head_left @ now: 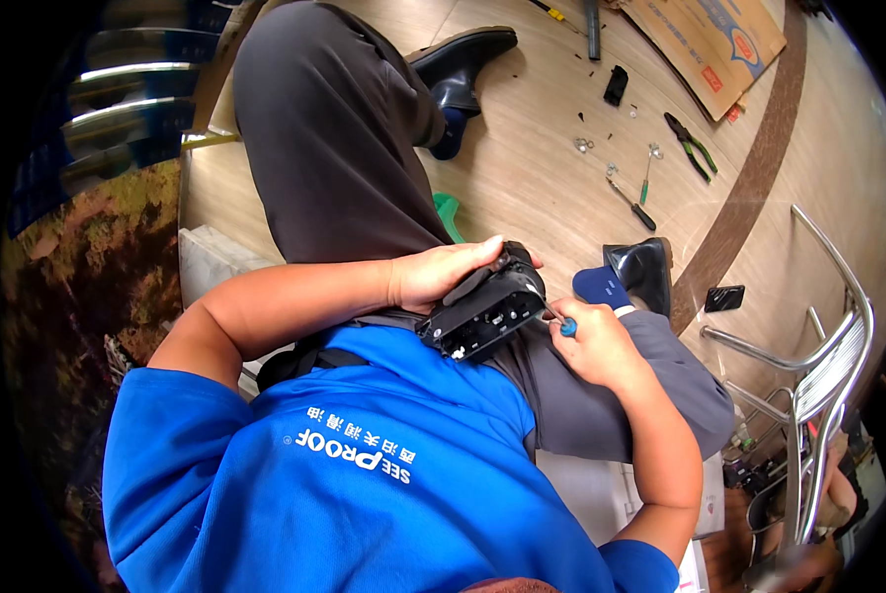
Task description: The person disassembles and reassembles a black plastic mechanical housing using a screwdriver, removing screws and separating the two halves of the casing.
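Over my lap, my left hand (450, 274) grips a black plastic housing (487, 321) from its far left side, fingers wrapped round its back. The housing is tilted, and small metal and light-coloured fittings show on the face turned toward me. On its right, my right hand (598, 343) is closed round a screwdriver with a blue handle end (568, 326). The screwdriver's shaft points at the housing's right end; its tip is too small to make out. Part of a green object (447, 215) shows beyond my left hand.
On the tiled floor ahead lie green-handled pliers (692, 147), a black-handled screwdriver (632, 205), a green-handled screwdriver (648, 176), a small black part (616, 86) and several tiny pieces. Cardboard (705, 44) lies farther off. At right are a phone (724, 297), a metal chair (826, 368) and another person (836, 479).
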The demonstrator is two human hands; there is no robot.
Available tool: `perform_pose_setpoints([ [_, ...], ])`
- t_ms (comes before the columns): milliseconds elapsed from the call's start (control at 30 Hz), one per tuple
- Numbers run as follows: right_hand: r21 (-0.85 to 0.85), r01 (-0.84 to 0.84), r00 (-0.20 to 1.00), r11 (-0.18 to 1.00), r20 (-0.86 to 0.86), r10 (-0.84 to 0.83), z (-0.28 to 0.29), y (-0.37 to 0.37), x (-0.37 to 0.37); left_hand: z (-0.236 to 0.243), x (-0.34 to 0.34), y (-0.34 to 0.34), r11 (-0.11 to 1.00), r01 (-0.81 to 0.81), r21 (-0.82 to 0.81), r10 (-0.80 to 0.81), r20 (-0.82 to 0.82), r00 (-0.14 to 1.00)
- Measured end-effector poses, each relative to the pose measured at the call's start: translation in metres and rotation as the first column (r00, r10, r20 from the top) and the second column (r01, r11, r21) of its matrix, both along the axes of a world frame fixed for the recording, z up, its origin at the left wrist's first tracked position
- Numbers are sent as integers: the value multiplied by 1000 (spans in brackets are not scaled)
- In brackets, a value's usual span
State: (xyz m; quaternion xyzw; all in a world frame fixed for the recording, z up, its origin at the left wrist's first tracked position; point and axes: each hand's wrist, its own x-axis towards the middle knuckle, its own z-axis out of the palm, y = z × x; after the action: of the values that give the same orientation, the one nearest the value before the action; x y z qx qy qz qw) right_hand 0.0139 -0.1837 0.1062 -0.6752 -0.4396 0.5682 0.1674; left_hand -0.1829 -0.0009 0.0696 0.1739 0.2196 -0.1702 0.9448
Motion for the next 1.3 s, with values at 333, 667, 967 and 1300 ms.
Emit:
perform_pose_setpoints([
  [333, 4, -28, 983, 1000, 181, 27, 3, 5, -14, 0, -6, 2, 999, 24, 43, -23, -18, 1000],
  [667, 301, -14, 916, 953, 387, -109, -40, -17, -34, -12, -11, -9, 998, -61, -24, 58, -98, 994],
  [967, 245, -2, 966, 970, 250, -61, -24, -6, -19, -10, -4, -9, 998, -53, 30, 54, -18, 998],
  [1300, -39, 104, 906, 994, 415, -78, -6, 12, -13, -16, -11, -6, 986, -84, -141, 96, 84, 992],
])
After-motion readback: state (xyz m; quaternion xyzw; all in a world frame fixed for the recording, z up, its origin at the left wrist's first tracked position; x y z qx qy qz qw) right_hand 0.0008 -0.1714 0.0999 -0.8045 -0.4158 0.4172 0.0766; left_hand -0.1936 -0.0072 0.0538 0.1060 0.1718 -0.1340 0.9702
